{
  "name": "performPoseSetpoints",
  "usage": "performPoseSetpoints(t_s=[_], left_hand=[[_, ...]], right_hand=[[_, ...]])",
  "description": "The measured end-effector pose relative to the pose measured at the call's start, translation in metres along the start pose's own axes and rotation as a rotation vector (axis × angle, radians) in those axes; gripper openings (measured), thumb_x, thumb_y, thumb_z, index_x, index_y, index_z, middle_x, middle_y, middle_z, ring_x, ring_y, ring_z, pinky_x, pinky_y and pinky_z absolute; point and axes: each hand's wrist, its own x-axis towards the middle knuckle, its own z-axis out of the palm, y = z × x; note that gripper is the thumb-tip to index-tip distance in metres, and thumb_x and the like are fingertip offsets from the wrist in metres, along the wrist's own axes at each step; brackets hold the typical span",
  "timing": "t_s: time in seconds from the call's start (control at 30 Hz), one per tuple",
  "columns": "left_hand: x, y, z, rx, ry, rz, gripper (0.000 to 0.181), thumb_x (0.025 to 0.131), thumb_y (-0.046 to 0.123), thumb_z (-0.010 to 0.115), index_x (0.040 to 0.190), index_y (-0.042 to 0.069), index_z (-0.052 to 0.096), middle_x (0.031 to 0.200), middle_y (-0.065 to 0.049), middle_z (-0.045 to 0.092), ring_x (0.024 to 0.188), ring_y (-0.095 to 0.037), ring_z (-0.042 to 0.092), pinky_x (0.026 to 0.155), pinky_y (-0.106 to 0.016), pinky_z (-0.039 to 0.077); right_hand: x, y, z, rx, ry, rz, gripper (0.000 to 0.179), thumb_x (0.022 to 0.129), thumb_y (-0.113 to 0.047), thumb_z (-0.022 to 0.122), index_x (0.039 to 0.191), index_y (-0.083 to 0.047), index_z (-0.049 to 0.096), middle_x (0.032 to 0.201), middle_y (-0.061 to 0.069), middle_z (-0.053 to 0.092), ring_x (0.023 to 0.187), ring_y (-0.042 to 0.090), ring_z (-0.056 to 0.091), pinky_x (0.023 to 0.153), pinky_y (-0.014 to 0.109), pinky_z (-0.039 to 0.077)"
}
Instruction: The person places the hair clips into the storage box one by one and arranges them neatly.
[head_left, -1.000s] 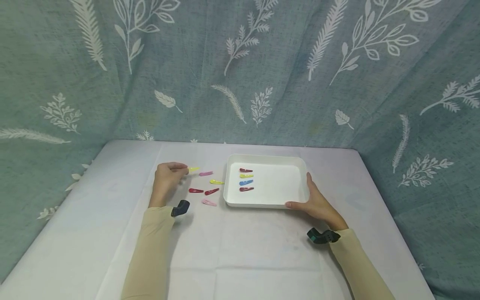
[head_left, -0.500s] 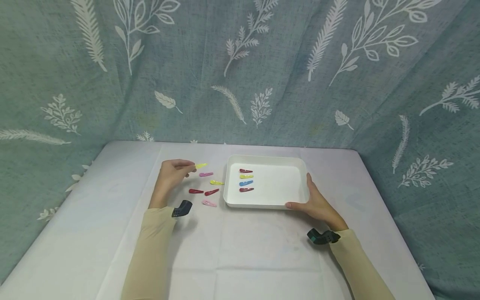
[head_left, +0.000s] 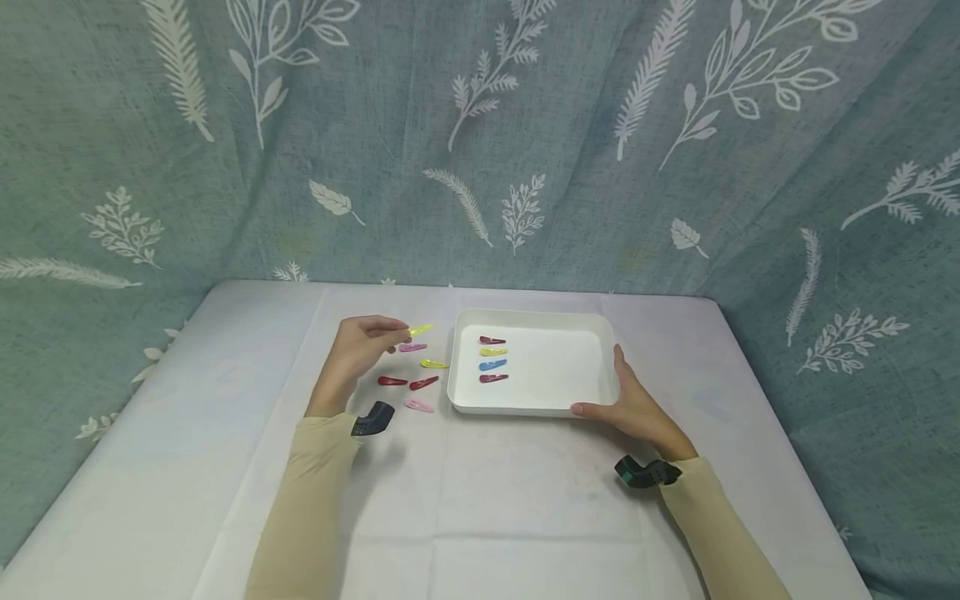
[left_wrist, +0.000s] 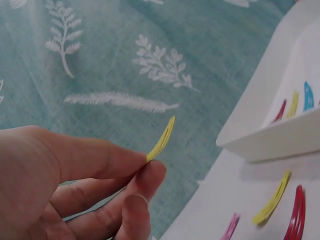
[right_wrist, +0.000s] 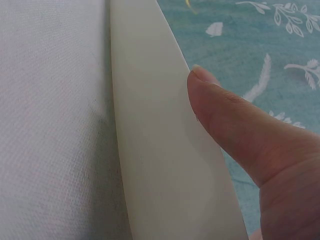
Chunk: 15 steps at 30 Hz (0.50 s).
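Note:
My left hand (head_left: 365, 342) pinches a yellow snap hair clip (left_wrist: 162, 140) between thumb and fingertips, raised left of the white tray (head_left: 555, 412). The clip's narrow end points up and away from the fingers. My right hand (head_left: 637, 406) holds the tray's front right corner, its thumb (right_wrist: 215, 100) at the front rim and the other fingers along the right side. Inside the tray, near its left wall, lie a dark red clip (head_left: 492, 340), a yellow clip (head_left: 492, 352), a blue clip (head_left: 492, 365) and another dark red clip (head_left: 492, 378), in a column.
Left of the tray, on the white cloth, lie a purple-pink clip (head_left: 412, 347), a yellow clip (head_left: 433, 364), two red clips, one at the left (head_left: 392, 381) and one beside it (head_left: 423, 383), and a pale pink clip (head_left: 418, 406). A patterned green curtain (head_left: 480, 150) hangs behind.
My left hand has lifted the yellow hair clip from the cloth and carried it rightward, toward the tray. The right hand and the tray have stayed in place.

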Motion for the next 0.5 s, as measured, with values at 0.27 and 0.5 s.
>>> performPoseSetpoints(t_s=[0.27, 0.5], left_hand=[[-0.003, 0.007, 0.009, -0.032, -0.038, 0.019, 0.031, 0.096, 0.026, 0.072, 0.120, 0.007, 0.074, 0.110, -0.003, 0.079, 0.100, -0.023, 0.064, 0.100, -0.044, 0.045], [-0.004, 0.013, 0.016, -0.040, -0.064, 0.016, 0.028, 0.097, 0.023, 0.069, 0.120, 0.007, 0.074, 0.105, -0.002, 0.081, 0.105, -0.029, 0.064, 0.100, -0.046, 0.045]], right_hand=[[0.001, 0.000, 0.000, 0.005, 0.001, 0.007, 0.146, 0.076, -0.059, 0.086, 0.163, -0.012, -0.022, 0.174, 0.022, -0.008, 0.161, 0.046, 0.002, 0.125, 0.067, 0.015], [0.001, 0.001, 0.002, 0.012, 0.008, -0.003, 0.144, 0.077, -0.057, 0.086, 0.163, -0.011, -0.021, 0.174, 0.022, -0.008, 0.161, 0.046, 0.002, 0.125, 0.067, 0.015]])
